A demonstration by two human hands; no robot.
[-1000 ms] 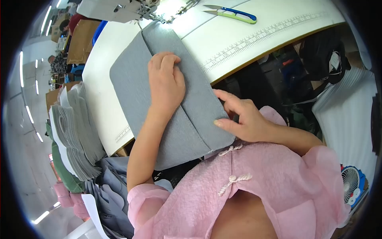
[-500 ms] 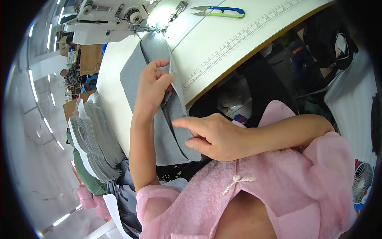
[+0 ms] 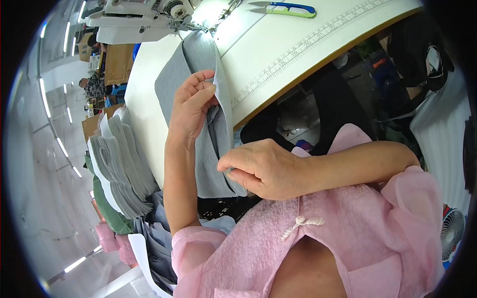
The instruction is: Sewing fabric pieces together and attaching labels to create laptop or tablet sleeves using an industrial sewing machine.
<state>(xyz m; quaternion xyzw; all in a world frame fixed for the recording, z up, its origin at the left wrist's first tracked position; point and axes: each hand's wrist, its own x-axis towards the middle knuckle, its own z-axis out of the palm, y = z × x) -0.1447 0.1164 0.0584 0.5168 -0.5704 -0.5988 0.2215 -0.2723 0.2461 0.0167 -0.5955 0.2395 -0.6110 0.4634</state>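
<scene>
Since a second ago, the right edge of your one grey fabric panel (image 3: 224, 114) has folded up. Uneven pulling could skew its feed. Left to right: one layered stack (image 3: 121, 166); one sewing machine (image 3: 131, 22); one table (image 3: 146, 87) carrying the panel's far end; left hand (image 3: 190, 107) pinching that edge; right hand (image 3: 266, 169) curled narrow, grip unclear; one thread snips (image 3: 293, 10).

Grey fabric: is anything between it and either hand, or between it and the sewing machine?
Nothing visible. The left hand pinches the grey fabric, the right hand is at its near end, and its far end reaches the sewing machine. The snips lie off to the right.
</scene>
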